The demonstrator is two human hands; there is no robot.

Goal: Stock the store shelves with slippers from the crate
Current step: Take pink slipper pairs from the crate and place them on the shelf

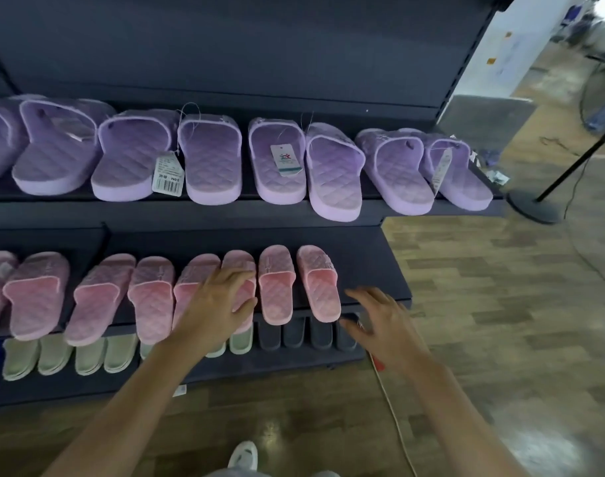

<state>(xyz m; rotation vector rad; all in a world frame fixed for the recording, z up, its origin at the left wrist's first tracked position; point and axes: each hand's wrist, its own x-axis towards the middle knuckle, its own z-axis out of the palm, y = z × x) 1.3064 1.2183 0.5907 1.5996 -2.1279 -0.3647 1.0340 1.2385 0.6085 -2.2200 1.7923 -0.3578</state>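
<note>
A row of pink quilted slippers (pixel 276 284) lies on the middle dark shelf (pixel 380 256). My left hand (pixel 218 301) rests flat, fingers spread, on one pink slipper (pixel 239 263) near the row's right part. My right hand (pixel 380 321) hovers with fingers spread, holding nothing, just right of the last pink slipper (pixel 320 284), over the shelf's front edge. Purple slippers (pixel 211 156) with hanging tags fill the upper shelf. No crate is in view.
The bottom shelf holds pale green slippers (pixel 87 354) and dark slippers (pixel 294 333). A black stand with a round base (pixel 531 204) is on the wooden floor (pixel 500 304) to the right. A white cord (pixel 394 414) runs over the floor; my shoe (pixel 242 454) shows below.
</note>
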